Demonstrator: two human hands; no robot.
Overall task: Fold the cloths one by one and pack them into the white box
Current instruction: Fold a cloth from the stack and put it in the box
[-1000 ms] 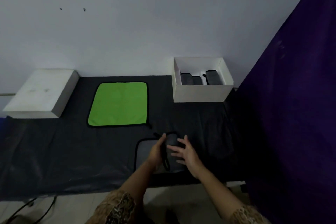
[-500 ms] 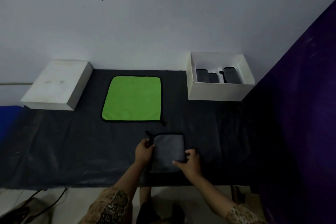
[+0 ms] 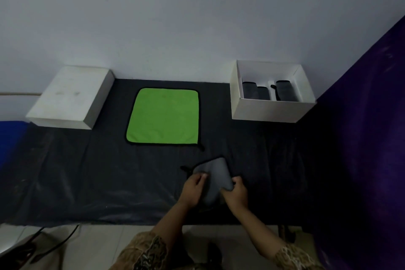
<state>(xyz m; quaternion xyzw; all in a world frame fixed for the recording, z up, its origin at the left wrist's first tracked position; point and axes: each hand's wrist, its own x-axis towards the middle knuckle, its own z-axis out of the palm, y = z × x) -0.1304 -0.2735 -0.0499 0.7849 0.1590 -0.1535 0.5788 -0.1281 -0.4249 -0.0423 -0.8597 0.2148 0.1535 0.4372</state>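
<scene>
2 hands pinch grey cloth (image 3: pixel 215 178) lower centre: left hand (image 3: pixel 192 189), right hand (image 3: pixel 236 193) nearer white box (image 3: pixel 271 109) upper right.

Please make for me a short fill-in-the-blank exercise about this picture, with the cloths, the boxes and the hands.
1. Both hands, the left hand and the right hand, hold the ____ cloth.
2. The cloth lying flat and unfolded is ____.
3. The folded cloths lie in the open white box on the ____ side.

Missing words: grey; green; right
</scene>
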